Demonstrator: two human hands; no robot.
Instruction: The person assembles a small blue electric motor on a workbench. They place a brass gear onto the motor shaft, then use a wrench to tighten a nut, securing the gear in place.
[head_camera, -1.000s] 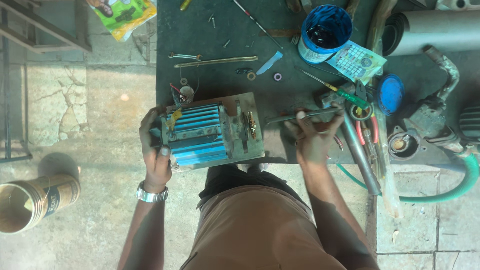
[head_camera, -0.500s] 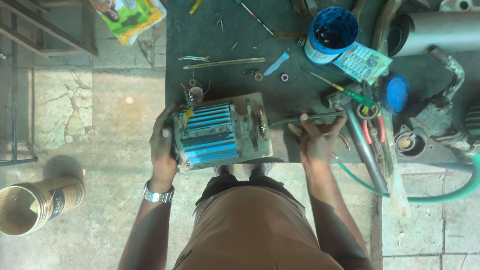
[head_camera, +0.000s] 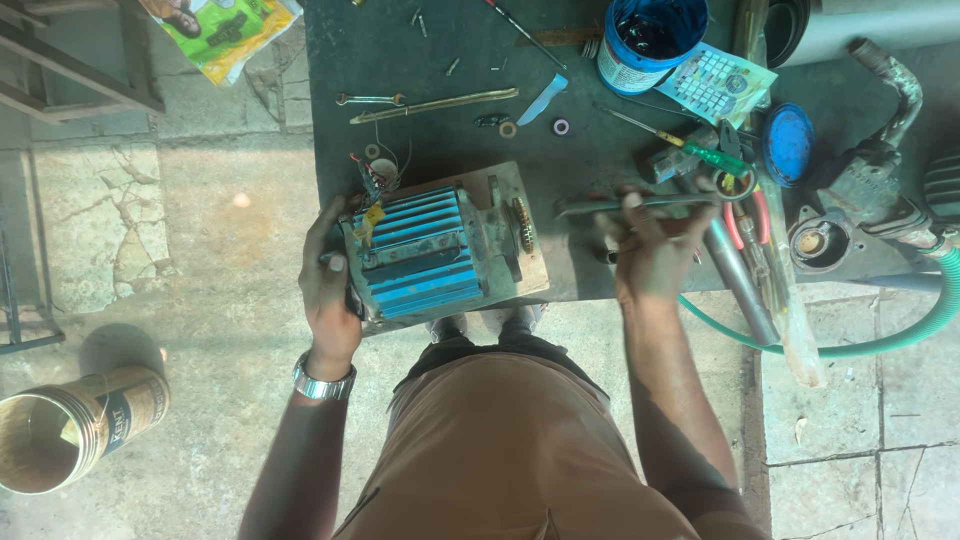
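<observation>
A person stands at a dark workbench (head_camera: 420, 80), seen from above. The left hand (head_camera: 330, 290) clasps the left end of a blue finned motor (head_camera: 425, 255), thumb on its top face and fingers wrapped under the casing, a firm hold on the housing. The motor sits on the bench's near edge, its long axis running left to right, slightly tilted, with a brass gear (head_camera: 523, 224) at its right end. Just right of that gear, the right hand (head_camera: 655, 250) is curled loosely around a long metal wrench (head_camera: 650, 204); motion blur hides how tight that hold is. The wrench also lies left to right, its near tip pointing at the gear, so the right hand is the nearer to that end. Right of the motor, beyond the wrench, lie a green-handled screwdriver (head_camera: 715, 158) and a blue lid (head_camera: 788, 145).
</observation>
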